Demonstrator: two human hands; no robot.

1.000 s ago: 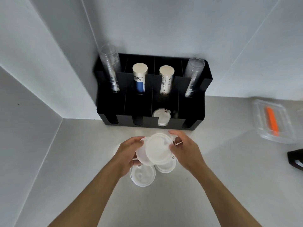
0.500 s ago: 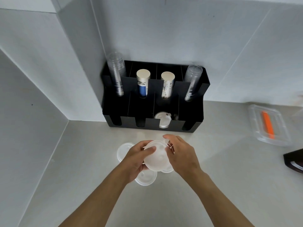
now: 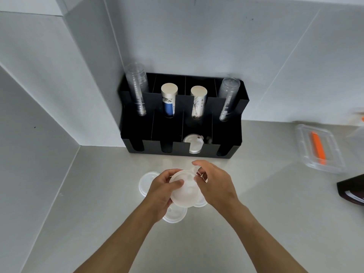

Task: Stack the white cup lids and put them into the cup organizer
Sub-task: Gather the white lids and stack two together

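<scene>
Head view: both hands, left hand and right hand, fingers closed round white lid stack mid-frame over loose lids on bench, likely squaring it for black organizer above.

white lids are seen, a black organizer, a blue-banded cup stack, an orange tool.
</scene>
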